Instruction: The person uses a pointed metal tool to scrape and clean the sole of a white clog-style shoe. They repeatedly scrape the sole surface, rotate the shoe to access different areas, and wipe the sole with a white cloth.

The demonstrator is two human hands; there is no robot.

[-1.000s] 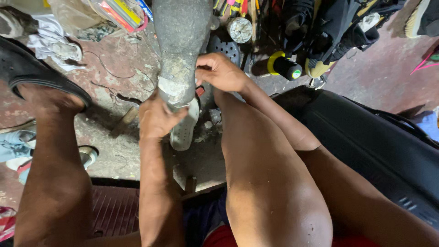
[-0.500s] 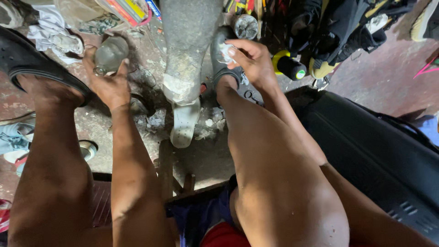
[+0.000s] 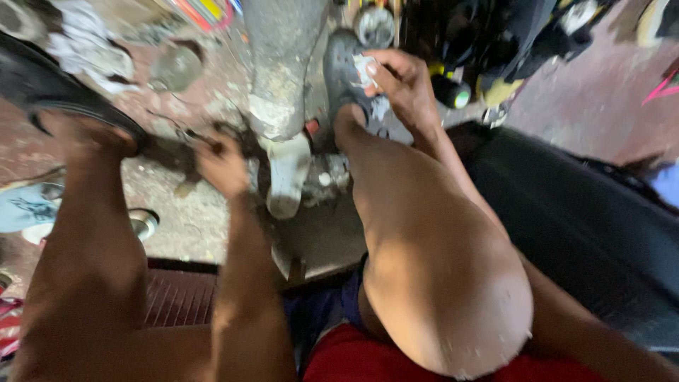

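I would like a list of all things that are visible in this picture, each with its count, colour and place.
grey post: 1, grey, top centre, upright on the floor
white part: 1, off-white, at the post's foot
round can: 1, silver, top centre
white rag: 1, white, top left
grey disc: 1, grey, left of the post
black seat: 1, black, right side
black sandal: 1, black, on the left foot
white scrap: 1, white, in the right hand
left hand: 1, low by the post, blurred; its hold is unclear
right hand: 1, top centre, pinching the scrap
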